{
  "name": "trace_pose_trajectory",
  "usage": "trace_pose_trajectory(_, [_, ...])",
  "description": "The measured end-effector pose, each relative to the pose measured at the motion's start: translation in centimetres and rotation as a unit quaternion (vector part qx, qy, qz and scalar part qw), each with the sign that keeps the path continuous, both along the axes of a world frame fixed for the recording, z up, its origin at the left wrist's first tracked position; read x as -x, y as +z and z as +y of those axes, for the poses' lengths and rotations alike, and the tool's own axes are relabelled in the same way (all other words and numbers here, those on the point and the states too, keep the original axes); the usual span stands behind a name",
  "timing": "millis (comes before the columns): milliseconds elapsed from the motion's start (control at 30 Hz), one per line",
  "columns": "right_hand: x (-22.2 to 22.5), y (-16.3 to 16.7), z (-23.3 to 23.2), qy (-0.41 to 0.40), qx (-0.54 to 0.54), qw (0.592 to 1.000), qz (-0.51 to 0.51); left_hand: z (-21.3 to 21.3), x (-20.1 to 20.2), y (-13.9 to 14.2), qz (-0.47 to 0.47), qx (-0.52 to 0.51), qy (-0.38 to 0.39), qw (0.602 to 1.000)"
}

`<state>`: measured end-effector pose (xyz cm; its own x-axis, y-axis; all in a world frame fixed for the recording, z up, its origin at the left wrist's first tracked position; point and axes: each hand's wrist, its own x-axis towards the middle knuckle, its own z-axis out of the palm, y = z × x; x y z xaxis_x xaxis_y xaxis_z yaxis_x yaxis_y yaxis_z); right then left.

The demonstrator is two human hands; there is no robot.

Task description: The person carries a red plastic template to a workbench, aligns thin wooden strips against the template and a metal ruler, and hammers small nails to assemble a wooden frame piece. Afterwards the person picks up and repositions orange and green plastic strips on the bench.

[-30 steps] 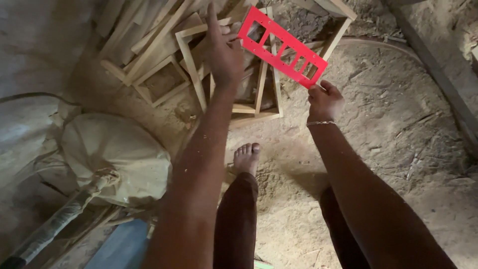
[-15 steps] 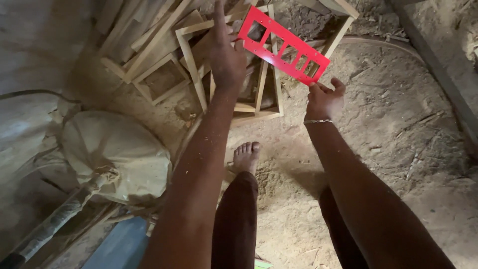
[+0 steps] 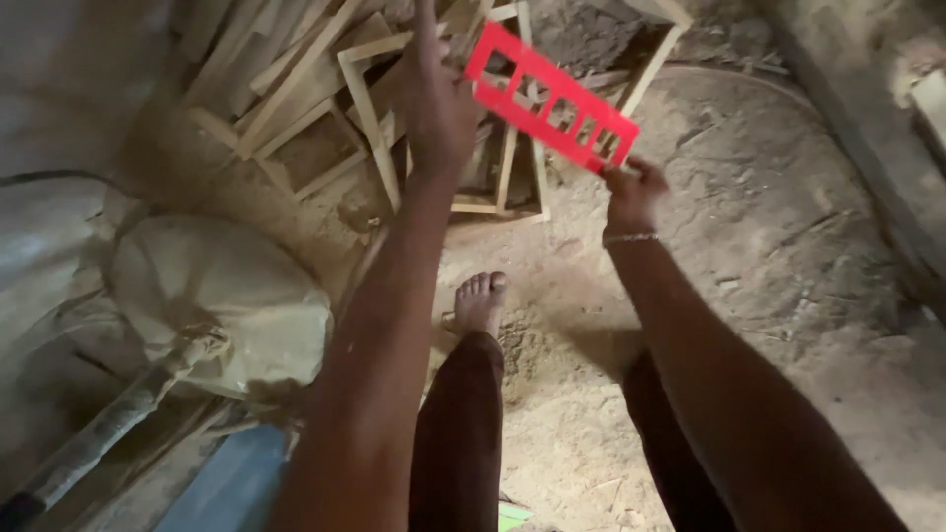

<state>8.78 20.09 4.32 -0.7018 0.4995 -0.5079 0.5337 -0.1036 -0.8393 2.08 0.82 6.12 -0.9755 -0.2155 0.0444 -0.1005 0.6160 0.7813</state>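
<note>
sandy dirt floor (image 3: 788,296), stacked wooden frames (image 3: 325,108)

Matt red, perhaps plastic, slotted panel (image 3: 552,97), bare pale wooden frames (image 3: 370,108), rough sandy floor (image 3: 769,246)

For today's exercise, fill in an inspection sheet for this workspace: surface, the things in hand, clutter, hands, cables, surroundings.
Surface: dirt floor, dusty, with sawdust near the bare foot.
Things in hand: red slotted template, held tilted above the wooden frames.
Clutter: loose wooden slats heaped at top left; pale sack at left.
Hands: right hand grips the template's lower end; left hand is raised at its upper end, contact unclear.
Cables: thin dark line at left, kind unclear.
Surroundings: blue panel at bottom left.
</note>
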Motion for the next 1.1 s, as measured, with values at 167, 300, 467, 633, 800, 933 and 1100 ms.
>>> trace_pose_trajectory(167, [-7.9, 4.1, 4.9, 0.488, -0.280, 0.827, 0.001, -0.5, -8.2, 3.4, 0.007, -0.284, 0.020, 0.958])
trace_pose_trajectory(300, [-15.8, 10.0, 9.7, 0.047, 0.282, 0.947, -0.150, -1.0, -17.8, 7.0, -0.304, -0.234, 0.051, 0.922])
trace_pose_trajectory(467, [-24.4, 17.8, 18.7, 0.143, 0.234, 0.943, -0.188, 1.5, -28.6, 12.4, -0.005, -0.139, -0.102, 0.985])
trace_pose_trajectory(633, [-25.9, 26.3, 22.4, 0.184, 0.165, 0.936, -0.250, 5.6, -33.6, 21.9, -0.350, -0.413, -0.006, 0.841])
trace_pose_trajectory(800, [-20.2, 34.4, 24.8, 0.282, 0.058, 0.934, -0.212, 11.2, -28.4, 31.2, -0.196, -0.288, -0.171, 0.922])
trace_pose_trajectory(933, [-20.8, 41.5, 27.4, 0.366, -0.060, 0.921, -0.119, 15.2, -25.9, 38.7, -0.187, -0.278, -0.209, 0.919])
trace_pose_trajectory(1100, [-20.6, 48.6, 31.5, 0.387, -0.247, 0.883, 0.102, 21.3, -20.7, 48.0, -0.128, -0.268, -0.269, 0.916])
